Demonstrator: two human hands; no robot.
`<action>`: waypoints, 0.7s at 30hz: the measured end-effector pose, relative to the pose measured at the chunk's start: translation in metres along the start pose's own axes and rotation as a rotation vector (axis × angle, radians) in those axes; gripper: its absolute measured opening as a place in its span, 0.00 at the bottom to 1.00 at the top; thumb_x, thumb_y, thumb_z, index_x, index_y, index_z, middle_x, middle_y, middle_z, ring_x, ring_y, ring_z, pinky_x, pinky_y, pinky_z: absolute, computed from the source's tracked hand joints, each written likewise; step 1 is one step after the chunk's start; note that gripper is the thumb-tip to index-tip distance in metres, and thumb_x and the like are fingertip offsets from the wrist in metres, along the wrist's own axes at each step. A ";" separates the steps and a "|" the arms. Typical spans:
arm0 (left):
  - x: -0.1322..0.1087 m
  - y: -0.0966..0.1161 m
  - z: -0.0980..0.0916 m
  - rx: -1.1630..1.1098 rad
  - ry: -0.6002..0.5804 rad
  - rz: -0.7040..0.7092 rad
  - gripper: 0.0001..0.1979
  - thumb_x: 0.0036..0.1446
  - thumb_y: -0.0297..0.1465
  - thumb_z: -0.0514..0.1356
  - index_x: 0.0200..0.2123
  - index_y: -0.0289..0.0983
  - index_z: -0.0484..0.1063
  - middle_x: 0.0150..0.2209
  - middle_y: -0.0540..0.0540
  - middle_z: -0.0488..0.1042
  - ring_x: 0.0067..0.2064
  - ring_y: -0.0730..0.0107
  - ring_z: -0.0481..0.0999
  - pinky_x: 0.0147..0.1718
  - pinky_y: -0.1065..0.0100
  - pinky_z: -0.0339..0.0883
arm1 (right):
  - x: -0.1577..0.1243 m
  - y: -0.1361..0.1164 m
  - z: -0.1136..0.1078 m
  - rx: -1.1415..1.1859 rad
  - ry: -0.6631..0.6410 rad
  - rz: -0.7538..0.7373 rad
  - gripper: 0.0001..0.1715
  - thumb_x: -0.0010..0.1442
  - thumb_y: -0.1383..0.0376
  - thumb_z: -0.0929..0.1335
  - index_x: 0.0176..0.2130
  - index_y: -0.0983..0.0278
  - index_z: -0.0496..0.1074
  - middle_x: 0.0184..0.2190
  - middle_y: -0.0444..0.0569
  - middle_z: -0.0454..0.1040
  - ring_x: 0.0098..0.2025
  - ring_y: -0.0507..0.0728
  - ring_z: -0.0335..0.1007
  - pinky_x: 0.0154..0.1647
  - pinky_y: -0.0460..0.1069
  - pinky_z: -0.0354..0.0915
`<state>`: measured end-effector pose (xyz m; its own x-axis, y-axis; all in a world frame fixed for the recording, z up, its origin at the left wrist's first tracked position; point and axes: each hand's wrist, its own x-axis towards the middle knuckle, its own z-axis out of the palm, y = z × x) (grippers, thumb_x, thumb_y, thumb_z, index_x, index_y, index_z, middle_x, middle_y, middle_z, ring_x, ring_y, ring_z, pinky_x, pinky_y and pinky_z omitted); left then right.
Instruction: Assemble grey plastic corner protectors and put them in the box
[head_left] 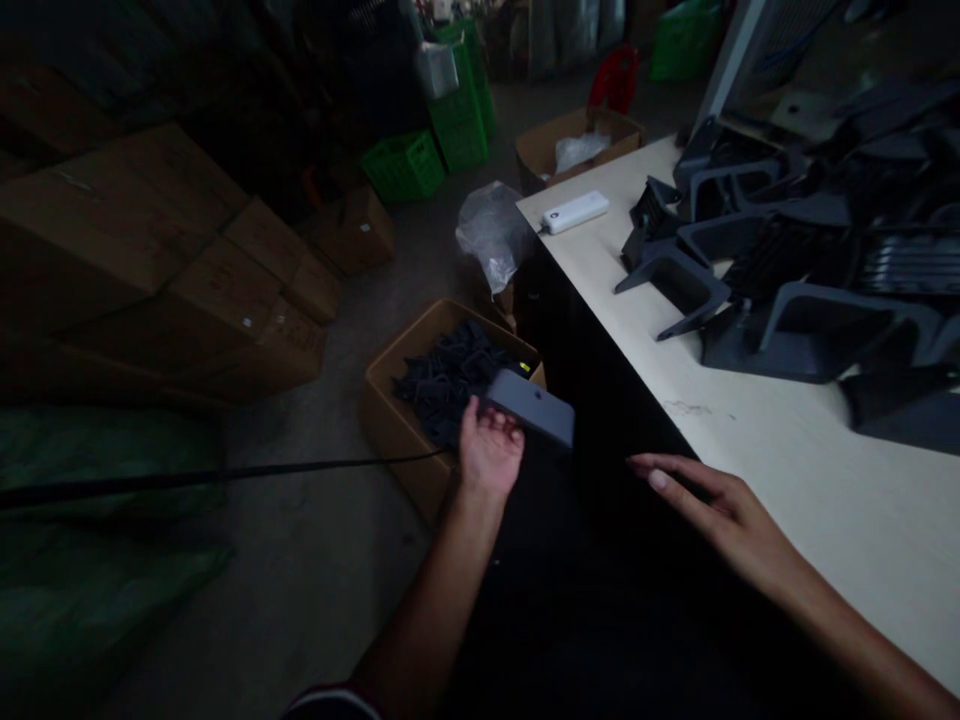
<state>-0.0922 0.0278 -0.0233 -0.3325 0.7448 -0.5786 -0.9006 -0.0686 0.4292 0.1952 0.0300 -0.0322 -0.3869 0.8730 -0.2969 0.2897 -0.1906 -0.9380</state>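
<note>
My left hand [489,450] is closed around one end of a flat grey plastic part [531,408], held over an open cardboard box [390,425] on the floor. That box is filled with several small dark plastic pieces [450,380]. My right hand [709,505] rests at the near edge of the pale table [750,420], fingers stretched out flat and holding nothing. A pile of large dark grey moulded parts [795,250] covers the far right of the table.
A white power bank [574,212] lies near the table's far corner. Stacked cardboard cartons [150,260] stand at left, green crates [405,165] behind, another open box [570,140] and a plastic bag [491,230] by the table. A black cable [225,475] crosses the floor.
</note>
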 end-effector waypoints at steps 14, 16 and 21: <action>-0.017 -0.083 -0.019 0.135 -0.148 -0.398 0.20 0.66 0.37 0.59 0.53 0.29 0.75 0.40 0.37 0.82 0.37 0.63 0.82 0.39 0.63 0.77 | 0.005 0.011 0.003 0.123 -0.115 0.057 0.32 0.63 0.41 0.73 0.53 0.60 0.82 0.52 0.56 0.82 0.55 0.69 0.78 0.64 0.65 0.67; -0.018 -0.088 -0.026 0.161 -0.142 -0.421 0.19 0.65 0.36 0.59 0.53 0.28 0.76 0.39 0.37 0.82 0.36 0.62 0.82 0.39 0.62 0.77 | 0.007 0.012 0.003 0.137 -0.144 0.045 0.31 0.63 0.42 0.72 0.53 0.60 0.82 0.52 0.56 0.82 0.53 0.68 0.79 0.62 0.63 0.69; -0.022 -0.090 -0.033 0.205 -0.097 -0.439 0.17 0.65 0.32 0.57 0.51 0.28 0.76 0.35 0.38 0.82 0.34 0.62 0.81 0.37 0.62 0.77 | 0.013 0.013 0.005 0.160 -0.156 0.007 0.28 0.65 0.44 0.72 0.51 0.61 0.82 0.49 0.55 0.82 0.49 0.64 0.79 0.57 0.60 0.72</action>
<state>-0.0129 -0.0046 -0.0721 0.1026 0.7333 -0.6721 -0.8730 0.3902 0.2925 0.1900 0.0367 -0.0486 -0.5196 0.7938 -0.3160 0.1547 -0.2763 -0.9485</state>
